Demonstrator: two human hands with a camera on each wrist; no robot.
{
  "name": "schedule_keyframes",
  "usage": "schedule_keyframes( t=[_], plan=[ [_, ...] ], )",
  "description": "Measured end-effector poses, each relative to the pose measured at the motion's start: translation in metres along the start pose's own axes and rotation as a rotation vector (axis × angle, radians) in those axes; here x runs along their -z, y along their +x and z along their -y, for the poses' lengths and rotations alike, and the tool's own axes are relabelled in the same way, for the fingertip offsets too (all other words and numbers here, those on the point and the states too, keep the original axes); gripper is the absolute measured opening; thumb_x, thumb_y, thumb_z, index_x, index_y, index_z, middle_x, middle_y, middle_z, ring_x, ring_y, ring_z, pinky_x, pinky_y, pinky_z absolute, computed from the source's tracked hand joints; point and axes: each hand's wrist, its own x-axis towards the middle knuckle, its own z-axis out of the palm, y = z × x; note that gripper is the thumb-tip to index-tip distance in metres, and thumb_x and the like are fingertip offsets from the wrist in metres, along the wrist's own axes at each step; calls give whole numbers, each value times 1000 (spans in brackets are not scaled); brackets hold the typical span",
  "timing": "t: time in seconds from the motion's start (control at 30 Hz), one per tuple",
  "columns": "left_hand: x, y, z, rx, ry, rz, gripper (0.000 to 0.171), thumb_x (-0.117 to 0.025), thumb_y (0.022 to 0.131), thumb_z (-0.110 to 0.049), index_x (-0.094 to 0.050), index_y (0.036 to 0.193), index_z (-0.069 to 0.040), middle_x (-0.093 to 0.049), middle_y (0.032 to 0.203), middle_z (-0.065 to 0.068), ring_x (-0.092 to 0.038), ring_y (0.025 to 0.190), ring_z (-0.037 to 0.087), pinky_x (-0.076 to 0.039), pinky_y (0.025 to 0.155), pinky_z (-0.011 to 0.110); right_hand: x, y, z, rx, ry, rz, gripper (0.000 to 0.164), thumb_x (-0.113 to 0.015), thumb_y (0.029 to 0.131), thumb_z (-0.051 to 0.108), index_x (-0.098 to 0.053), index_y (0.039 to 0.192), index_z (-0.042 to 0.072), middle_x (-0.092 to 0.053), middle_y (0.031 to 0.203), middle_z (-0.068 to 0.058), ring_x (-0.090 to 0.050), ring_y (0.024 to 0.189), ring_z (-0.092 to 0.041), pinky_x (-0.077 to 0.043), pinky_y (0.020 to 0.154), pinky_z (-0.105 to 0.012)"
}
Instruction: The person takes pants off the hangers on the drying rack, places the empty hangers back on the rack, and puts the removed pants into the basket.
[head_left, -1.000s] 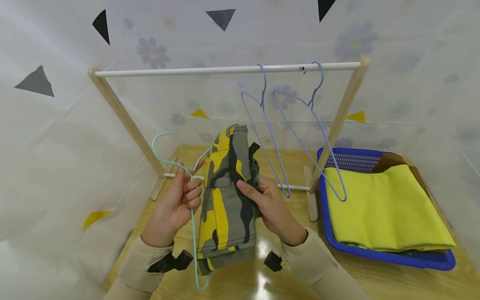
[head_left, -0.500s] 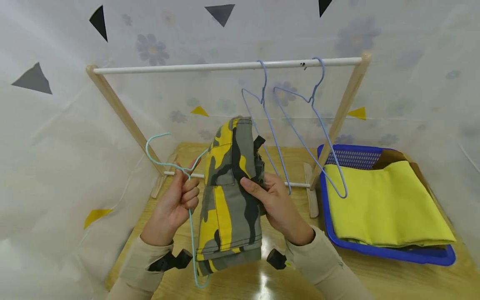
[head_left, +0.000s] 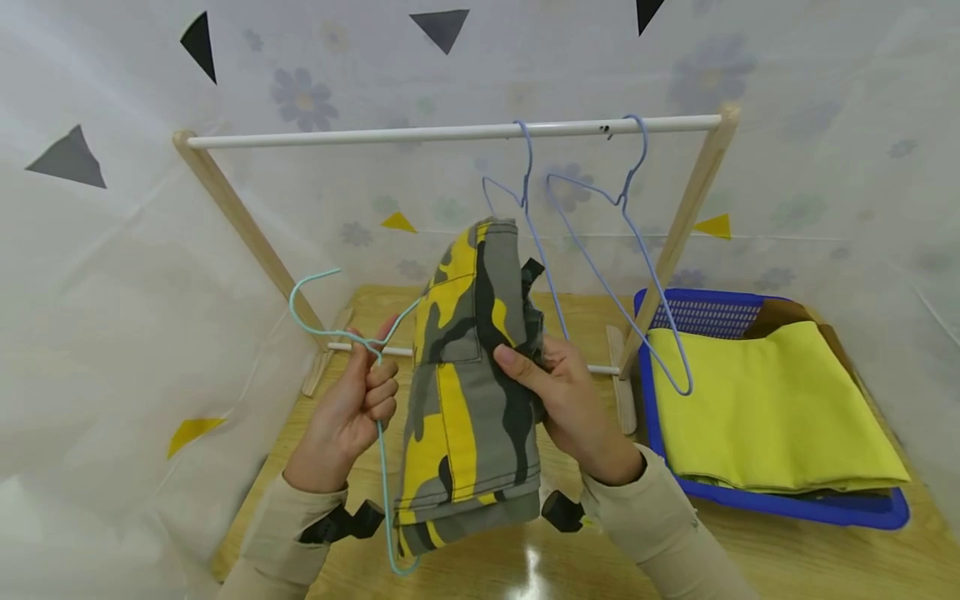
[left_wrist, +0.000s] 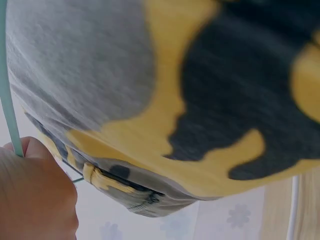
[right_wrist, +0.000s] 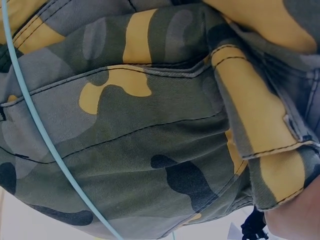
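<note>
Near its neck, a mint-green wire hanger (head_left: 291,307) is gripped by my left hand (head_left: 343,412), its hook pointing up. One arm of the hanger passes behind the folded grey, yellow and black camouflage trousers (head_left: 495,417); its lower end shows below them. My right hand (head_left: 581,404) holds the trousers at their right edge, thumb in front and fingers behind, mostly hidden. A belt loop (right_wrist: 255,105) and pocket seam show in the right wrist view, with the hanger's wire (right_wrist: 50,145) crossing the cloth. In the left wrist view the trousers (left_wrist: 100,65) fill most of the picture.
A rack with a white rail (head_left: 337,137) and wooden posts stands behind. Two lilac wire hangers (head_left: 557,283) hang on its right half. At right, a blue basket (head_left: 795,508) holds folded yellow cloth (head_left: 772,408) on the wooden table (head_left: 465,575).
My right hand has moved right and slightly up with the trousers, which spread wider beside the mint hanger. My left hand, gripping the hanger, has hardly moved.
</note>
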Motion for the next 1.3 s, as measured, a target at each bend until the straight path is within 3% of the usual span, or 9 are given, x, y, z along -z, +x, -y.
schedule_keyframes(
  t=[0.13,0.27,0.77,0.87,0.97,1.03,1.1,1.17,1.3],
  plan=[
    [2,-1,-1,8,9,5,57,-36,87,-47,-23,139,-28,-10,56,-5,-6,41,7,-9,37,17,1,1,4,-2,20,8,19,-46,92,4,-56,107,-1,-63,93,-12,-63,78,-23,-51,68,-39],
    [5,0,0,2,40,-17,61,-37,86,-48,-18,141,-29,-10,55,-5,-6,41,7,-9,37,18,1,1,6,2,28,15,19,-46,91,3,-57,106,-1,-63,92,-12,-63,77,-23,-52,66,-38],
    [10,23,2,64,81,-129,57,-34,85,-50,-29,137,-27,-10,54,-6,-3,41,7,-9,36,17,-6,1,-3,30,-20,152,26,-44,92,2,-54,115,-5,-61,99,-16,-63,81,-30,-49,66,-48],
    [14,29,4,80,49,-137,50,-36,85,-49,-43,128,-23,-8,54,-7,-2,41,5,-6,36,16,-7,0,-6,25,-42,164,25,-46,91,2,-54,113,-6,-62,99,-16,-62,81,-31,-49,66,-48],
    [20,37,5,95,15,-132,39,-37,85,-47,-56,105,-20,-7,54,-8,-2,42,3,-5,37,15,-8,-1,-7,21,-80,170,25,-47,91,3,-55,112,-7,-62,97,-16,-62,81,-31,-49,66,-48],
    [27,41,5,113,10,-146,38,-34,87,-46,-56,82,-16,-8,54,-8,-2,43,2,-5,37,14,-9,-3,-7,14,-105,173,25,-48,90,3,-55,113,-6,-62,98,-15,-62,82,-30,-49,68,-47],
    [35,44,4,126,-4,-157,41,-30,89,-45,-52,72,-14,-8,55,-8,-3,43,2,-6,38,14,-8,-5,-7,28,-139,170,25,-49,90,4,-55,112,-6,-62,97,-14,-62,81,-29,-50,66,-47],
    [44,45,1,131,-53,-168,44,-27,90,-43,-52,73,-12,-8,56,-8,-4,44,2,-6,38,14,-8,-6,-6,48,-160,169,24,-49,90,4,-56,111,-6,-63,95,-14,-62,79,-29,-50,65,-47],
    [56,45,-1,126,-165,-166,44,-25,91,-40,-59,103,-12,-7,58,-9,-4,45,2,-5,40,14,-7,-4,-5,83,-147,152,22,-48,90,3,-57,109,-5,-63,94,-14,-62,77,-30,-50,64,-47]
  ],
)
